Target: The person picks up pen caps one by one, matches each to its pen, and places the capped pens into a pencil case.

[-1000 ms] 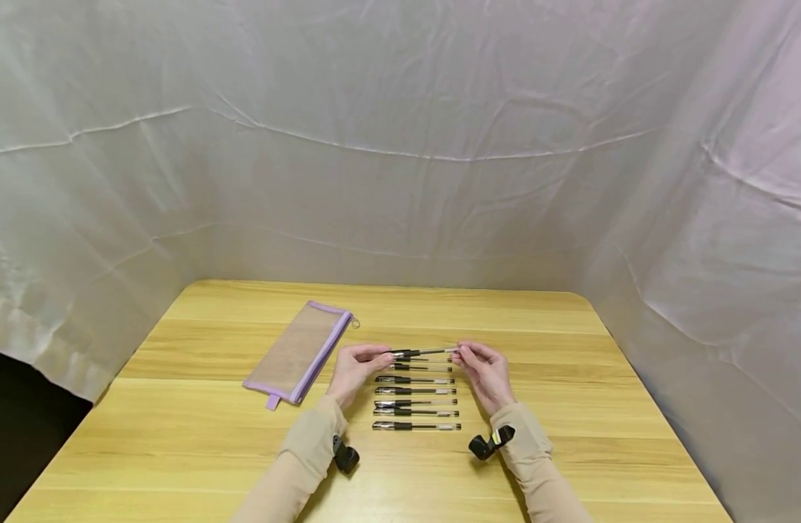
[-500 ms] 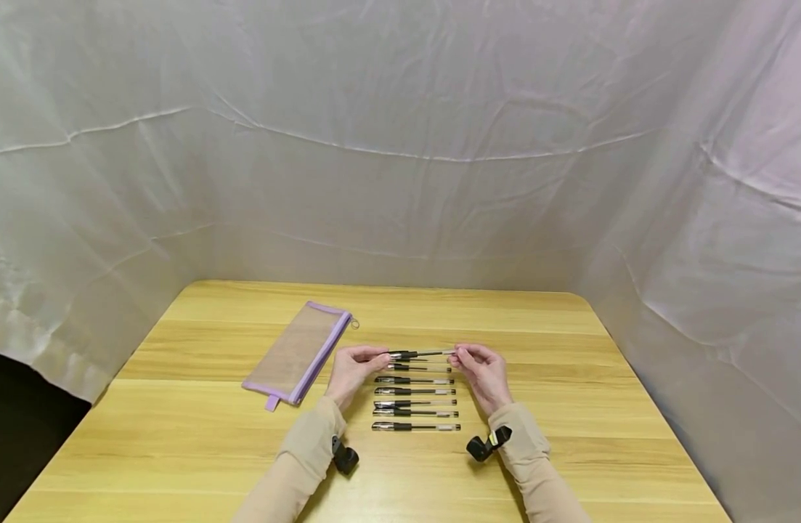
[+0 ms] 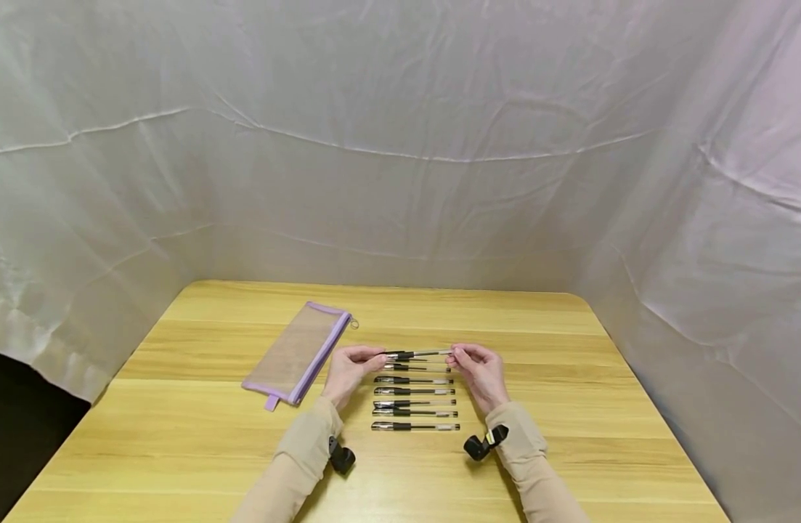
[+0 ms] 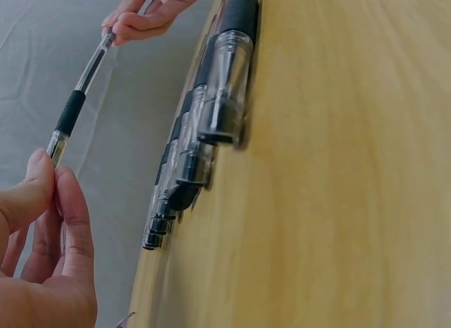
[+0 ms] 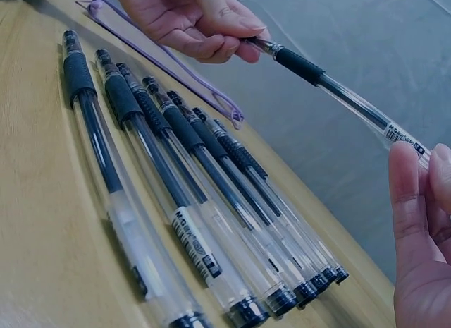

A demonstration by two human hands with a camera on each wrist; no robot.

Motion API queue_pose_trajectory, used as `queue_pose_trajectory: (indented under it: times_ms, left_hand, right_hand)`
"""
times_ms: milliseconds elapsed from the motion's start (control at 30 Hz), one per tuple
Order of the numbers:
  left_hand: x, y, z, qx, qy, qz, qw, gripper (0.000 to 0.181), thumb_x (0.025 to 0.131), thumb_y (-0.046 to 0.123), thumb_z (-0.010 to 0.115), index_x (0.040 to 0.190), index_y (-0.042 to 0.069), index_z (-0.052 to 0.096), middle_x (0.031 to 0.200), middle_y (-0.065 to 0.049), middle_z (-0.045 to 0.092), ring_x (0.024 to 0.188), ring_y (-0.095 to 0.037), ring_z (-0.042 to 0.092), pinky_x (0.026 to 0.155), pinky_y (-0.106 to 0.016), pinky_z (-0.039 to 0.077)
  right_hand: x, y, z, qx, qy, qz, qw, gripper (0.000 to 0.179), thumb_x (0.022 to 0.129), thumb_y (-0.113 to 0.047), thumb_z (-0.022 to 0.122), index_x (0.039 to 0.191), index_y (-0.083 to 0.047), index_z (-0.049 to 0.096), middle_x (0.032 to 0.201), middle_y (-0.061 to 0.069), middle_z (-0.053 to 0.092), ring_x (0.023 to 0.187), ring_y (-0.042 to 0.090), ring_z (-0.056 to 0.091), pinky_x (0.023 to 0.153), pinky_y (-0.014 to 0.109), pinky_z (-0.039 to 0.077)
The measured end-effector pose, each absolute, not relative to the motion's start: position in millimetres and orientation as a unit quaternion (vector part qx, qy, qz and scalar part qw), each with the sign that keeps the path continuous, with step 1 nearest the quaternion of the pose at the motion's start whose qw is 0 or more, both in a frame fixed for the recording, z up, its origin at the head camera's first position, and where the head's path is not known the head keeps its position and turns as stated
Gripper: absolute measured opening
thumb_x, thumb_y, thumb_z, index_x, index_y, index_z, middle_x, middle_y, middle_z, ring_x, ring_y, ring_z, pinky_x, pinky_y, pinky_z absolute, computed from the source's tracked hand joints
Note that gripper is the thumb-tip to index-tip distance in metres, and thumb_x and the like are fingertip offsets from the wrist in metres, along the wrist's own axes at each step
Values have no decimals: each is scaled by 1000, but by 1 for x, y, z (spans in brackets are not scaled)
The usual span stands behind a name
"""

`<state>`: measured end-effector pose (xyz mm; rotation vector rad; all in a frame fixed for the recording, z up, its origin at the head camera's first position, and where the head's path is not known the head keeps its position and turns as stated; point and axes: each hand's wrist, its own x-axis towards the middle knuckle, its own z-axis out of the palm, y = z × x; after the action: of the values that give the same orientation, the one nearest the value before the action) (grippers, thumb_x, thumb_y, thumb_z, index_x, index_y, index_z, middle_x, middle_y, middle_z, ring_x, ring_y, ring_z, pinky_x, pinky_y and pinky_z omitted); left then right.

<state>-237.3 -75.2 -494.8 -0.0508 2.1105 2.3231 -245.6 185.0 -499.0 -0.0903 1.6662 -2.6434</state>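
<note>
A clear-barrelled gel pen (image 3: 415,354) with a black grip is held level between both hands, above the far end of a row of pens. My left hand (image 3: 348,372) pinches its capped end between thumb and fingers. At the opposite end, by the white label, my right hand (image 3: 482,374) pinches the barrel. The left wrist view shows the held pen (image 4: 76,106) raised off the table. Several similar pens (image 3: 415,402) lie side by side below it, caps to the left. In the right wrist view their black ends (image 5: 246,312) line up close together.
A mesh pencil case (image 3: 295,349) with purple edging lies left of the pens, its zipper side facing them. The wooden table (image 3: 609,436) has pale curtains (image 3: 400,181) behind it and at both sides. Each wrist wears a small black camera (image 3: 341,456).
Both hands and the held pen have drifted slightly left. Their pinching grips look the same, and the row of pens stays in place on the table.
</note>
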Motion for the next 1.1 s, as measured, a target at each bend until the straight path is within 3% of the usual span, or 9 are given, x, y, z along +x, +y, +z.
queue_pose_trajectory:
  times_ms: [233, 533, 833, 967, 1100]
  left_hand:
    - [-237, -74, -494, -15, 688, 726, -6, 26, 80, -2, 81, 104, -8, 74, 92, -14, 78, 76, -9, 68, 72, -19, 56]
    - [-234, -70, -493, -18, 684, 729, -3, 26, 80, -2, 80, 105, -8, 73, 95, -18, 78, 75, -9, 71, 73, -21, 59]
    - [-234, -70, -498, -12, 684, 729, -16, 26, 79, -3, 81, 104, -9, 73, 97, -20, 77, 74, -7, 70, 72, -19, 57]
    - [-235, -71, -499, -22, 685, 728, -11, 27, 80, -2, 81, 105, -7, 73, 98, -19, 77, 74, -7, 69, 73, -19, 57]
    - [-239, -71, -496, -34, 689, 723, -14, 28, 83, 2, 80, 109, -6, 73, 99, -15, 78, 76, -6, 69, 75, -22, 58]
  right_hand:
    - [-245, 187, -502, -30, 541, -841, 1, 22, 93, 10, 61, 92, -7, 77, 82, 3, 77, 73, 13, 73, 72, 23, 61]
    - [-245, 189, -503, -17, 543, -840, 4, 29, 93, 11, 60, 88, -12, 77, 80, 2, 77, 71, 12, 72, 71, 22, 60]
    - [-246, 189, -499, -10, 548, -836, 16, 15, 91, 11, 63, 105, 11, 70, 80, 5, 76, 70, 13, 72, 71, 24, 61]
    - [-248, 189, -497, -4, 558, -829, 28, 14, 91, 9, 64, 101, 6, 72, 80, 4, 76, 72, 13, 72, 73, 24, 61]
    - [-252, 189, -497, -11, 585, -810, 27, 16, 92, 7, 64, 107, 12, 69, 82, 3, 76, 74, 13, 72, 77, 26, 61]
